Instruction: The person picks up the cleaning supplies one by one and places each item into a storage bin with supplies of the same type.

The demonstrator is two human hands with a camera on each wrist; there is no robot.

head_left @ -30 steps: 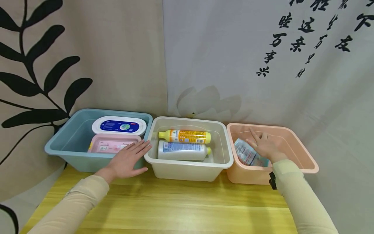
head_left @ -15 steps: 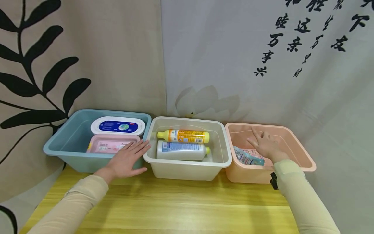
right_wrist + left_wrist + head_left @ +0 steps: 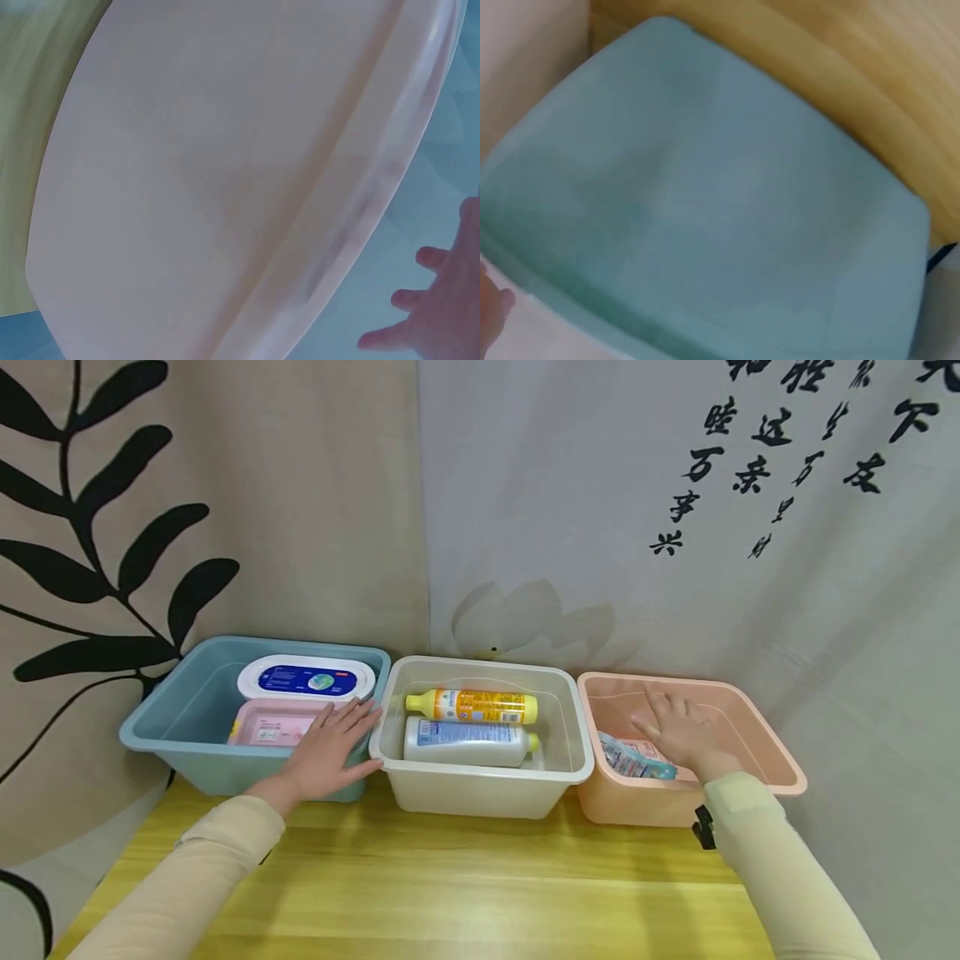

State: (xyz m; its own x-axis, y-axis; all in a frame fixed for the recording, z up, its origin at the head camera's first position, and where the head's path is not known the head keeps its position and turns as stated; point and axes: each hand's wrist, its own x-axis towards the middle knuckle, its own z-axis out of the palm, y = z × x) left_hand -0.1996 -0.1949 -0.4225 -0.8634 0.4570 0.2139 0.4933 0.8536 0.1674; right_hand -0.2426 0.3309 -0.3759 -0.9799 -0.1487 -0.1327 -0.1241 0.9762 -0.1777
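My left hand [image 3: 322, 756] lies with straight, spread fingers over the front right rim of the blue bin [image 3: 180, 745], its fingertips by the pink-lidded box [image 3: 273, 727]. A white oval tub with a dark blue label [image 3: 306, 677] sits behind that box. My right hand [image 3: 684, 735] is spread above the inside of the peach bin [image 3: 772, 752] and grips nothing. Close to it, a light blue printed packet [image 3: 633, 760] lies in the bin with a pink-and-white printed piece partly hidden beside it. In the right wrist view, spread fingers [image 3: 409, 300] show past the bin's rim.
Between the two stands a cream bin [image 3: 480, 793] with a yellow bottle [image 3: 480, 706] and a white bottle [image 3: 468, 743] lying on their sides. All three bins stand in a row on a wooden table [image 3: 465, 885] against a curtain [image 3: 525, 485].
The light blue packet in the peach bin has dropped flatter, showing the pink-and-white piece. My left hand has shifted slightly away from me; my right hand has hardly moved.
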